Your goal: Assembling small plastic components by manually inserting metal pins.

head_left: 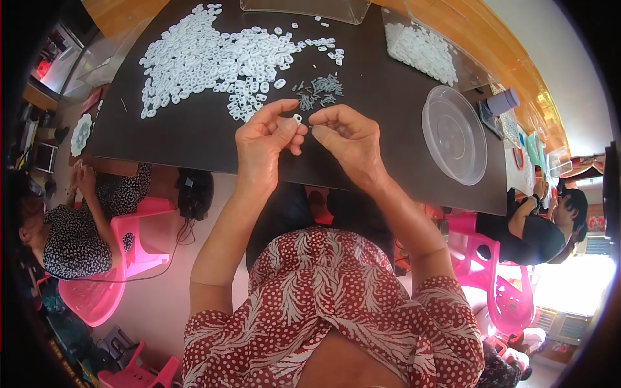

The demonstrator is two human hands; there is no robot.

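My left hand (260, 143) pinches a small white oval plastic piece with a hole (297, 119) between thumb and fingers, above the table's near edge. Just to the right, my right hand (349, 141) is closed in a pinch on what looks like a small grey pin (311, 127), mostly hidden by the fingertips. The pin and the white piece are close but apart. Past my fingertips lies a loose pile of small grey pins (326, 85). A large heap of similar white pieces (213, 61) spreads over the table's far left.
A round clear plastic lid (455, 136) lies on the dark table (388, 174) at right. Behind it stands a clear bin (424, 52) of white pieces; another clear tray (307, 8) is at the back. People sit on pink chairs (145, 236) to both sides.
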